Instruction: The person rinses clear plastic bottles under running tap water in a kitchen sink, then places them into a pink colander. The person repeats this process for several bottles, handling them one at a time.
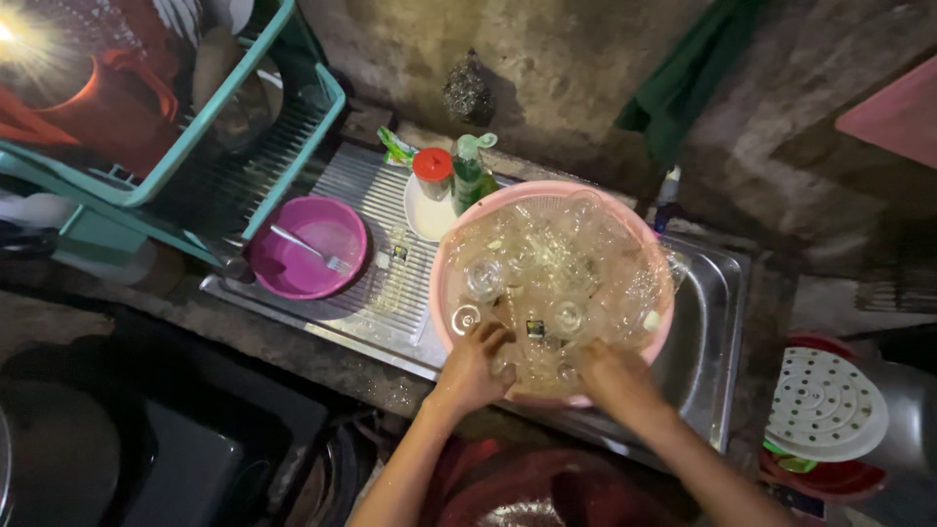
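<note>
Both hands are down in a pink basin (652,256) that sits in a steel sink (708,332), and the basin is heaped with clear glasses (547,263) lying every way in the water. The left hand (476,363) rests at the near rim, its fingers (491,337) curled together over a glass at the edge; the right hand (610,376) lies just beside it, fingers bent down among the glasses, though I cannot tell whether they pinch one, since the light is dim and the glass blurs into the water. Behind the basin, touching its far rim, stand a green pump bottle (470,176) and a jar with a red lid (432,171) on a small white dish (422,210). On the ribbed drainboard (376,195) to the left sits a magenta bowl (310,244) with a fork (312,249) lying in it, well apart from the hands. A teal dish rack (249,107) stands above the bowl, with red pots inside. A dark green cloth (683,78) hangs on the wall behind the sink. To the right, near the sink's end, a white perforated lid (825,405) lies on a red tub (830,478).
</note>
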